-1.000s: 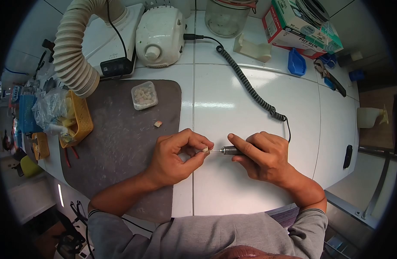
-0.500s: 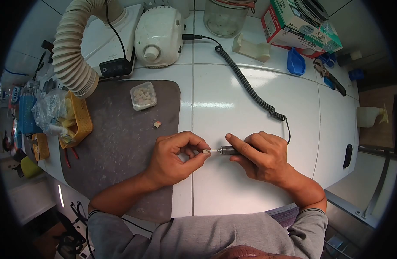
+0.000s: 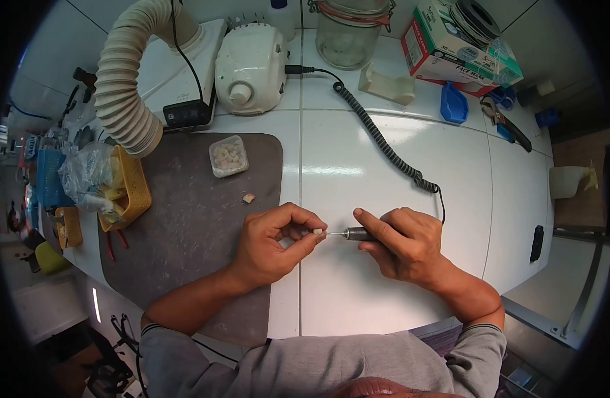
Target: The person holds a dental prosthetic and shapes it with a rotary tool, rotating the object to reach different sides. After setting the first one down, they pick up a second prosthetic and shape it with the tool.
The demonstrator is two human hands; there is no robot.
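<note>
We pinch a small tooth-like piece in our left hand above the tabletop, while our right hand grips the rotary handpiece, bur touching it. Grinding is underway; next needs steady, light pressure.

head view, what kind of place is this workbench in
Probably a dental lab bench: a micromotor control unit cabled to the handpiece, a dust extraction hose, and a small tub of tooth-like pieces.
</note>
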